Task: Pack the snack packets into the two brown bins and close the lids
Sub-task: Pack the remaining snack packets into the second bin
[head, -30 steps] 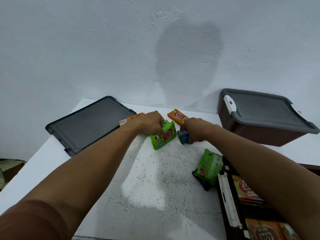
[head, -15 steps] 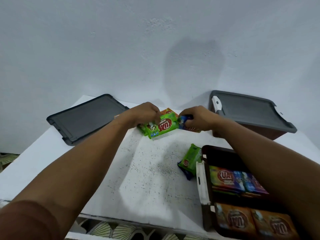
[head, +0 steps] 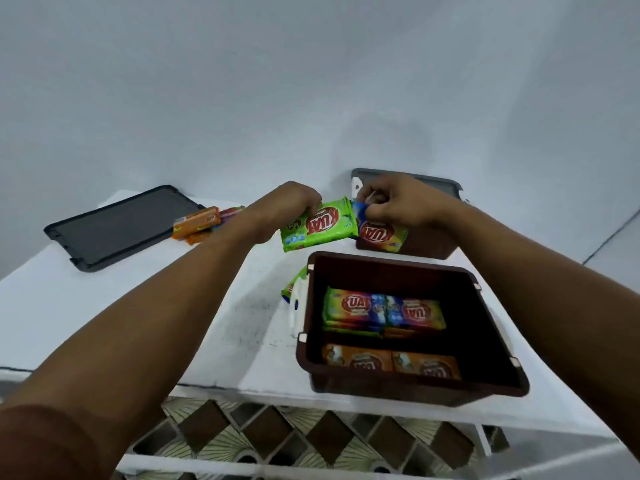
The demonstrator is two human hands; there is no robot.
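Observation:
My left hand grips a green snack packet by its top edge, held in the air beyond the open brown bin. My right hand pinches a blue and orange packet beside it. The open bin holds several packets, multicoloured ones at the back and orange ones at the front. A second brown bin with its grey lid on stands behind my right hand. Orange packets lie on the table at the left. Another green packet peeks out left of the open bin.
A loose dark grey lid lies flat at the table's back left corner. The white table ends at a front edge just below the open bin, with patterned floor tiles beneath. A pale wall stands right behind the table.
Both hands have lifted their packets off the table and brought them toward the open bin. The view has tilted down, so the whole open bin shows.

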